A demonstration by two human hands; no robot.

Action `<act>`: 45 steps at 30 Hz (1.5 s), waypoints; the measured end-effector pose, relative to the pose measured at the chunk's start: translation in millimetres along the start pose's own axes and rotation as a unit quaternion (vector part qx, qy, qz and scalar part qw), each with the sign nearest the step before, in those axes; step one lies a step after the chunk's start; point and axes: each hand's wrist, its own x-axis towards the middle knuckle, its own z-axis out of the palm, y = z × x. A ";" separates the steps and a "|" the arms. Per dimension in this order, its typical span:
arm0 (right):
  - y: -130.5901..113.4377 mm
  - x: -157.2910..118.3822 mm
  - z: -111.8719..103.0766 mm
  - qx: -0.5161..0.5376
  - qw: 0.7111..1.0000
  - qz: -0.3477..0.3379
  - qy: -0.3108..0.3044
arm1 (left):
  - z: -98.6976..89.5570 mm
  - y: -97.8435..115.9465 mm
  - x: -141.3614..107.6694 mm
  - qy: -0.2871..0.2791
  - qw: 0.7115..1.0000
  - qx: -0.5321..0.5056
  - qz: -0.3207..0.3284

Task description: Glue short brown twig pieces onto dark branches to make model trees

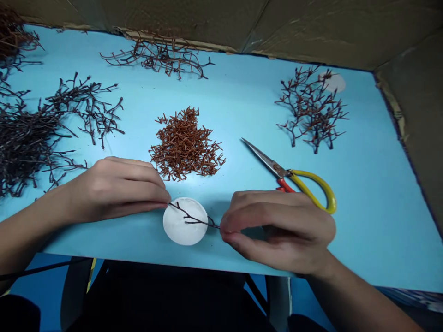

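A thin, dark branched twig (pixel 191 217) stretches across a round white pad (pixel 180 225), just above its surface. My left hand (pixel 116 189) pinches the twig's upper end at the pad's left edge. My right hand (pixel 275 228) pinches the lower end just right of the pad. A heap of short reddish-brown twig pieces (pixel 185 145) lies just beyond my left fingertips. Scissors with red and yellow handles (pixel 289 177) rest beyond my right hand, their closed blades pointing to the far left.
Several dark branching twig clusters (pixel 311 108) lie across the light blue board (pixel 367 193), with a bigger tangle (pixel 29 145) at the left. A second white pad (pixel 335 82) sits partly under the right cluster. Brown cardboard walls (pixel 346 32) rise along the far and right edges.
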 end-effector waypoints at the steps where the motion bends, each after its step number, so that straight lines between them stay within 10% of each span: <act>1: 0.3 -0.7 0.3 0.001 1.000 0.001 -0.003 | 0.5 -0.3 -0.7 -0.002 1.000 0.000 -0.003; 45: 2.5 -9.7 4.5 -0.044 0.996 -0.039 -0.063 | 6.5 -1.1 -2.4 -0.005 0.998 0.055 -0.016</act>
